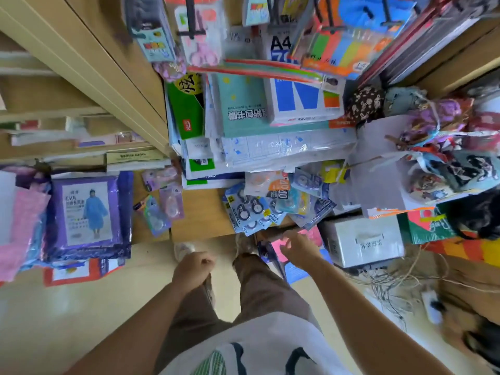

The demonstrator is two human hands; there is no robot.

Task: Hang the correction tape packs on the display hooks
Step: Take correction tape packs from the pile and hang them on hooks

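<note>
A loose heap of blue correction tape packs (255, 209) lies on the wooden shelf (201, 212), some hanging over its front edge. More pink and purple correction tape packs (162, 201) lie to the left on the same shelf. My right hand (299, 250) hovers just below the blue heap with its fingers loosely spread and nothing in it. My left hand (193, 269) is lower, in front of my trousers, fingers curled into a fist with nothing visible in it. Black display hooks (190, 17) hold scissors and other packs at the top.
Stacks of paper and book covers (243, 109) fill the shelf behind the packs. Purple raincoat packages (86, 212) lie at the left. A white box (362, 239) and tangled cables (392, 288) sit on the floor to the right.
</note>
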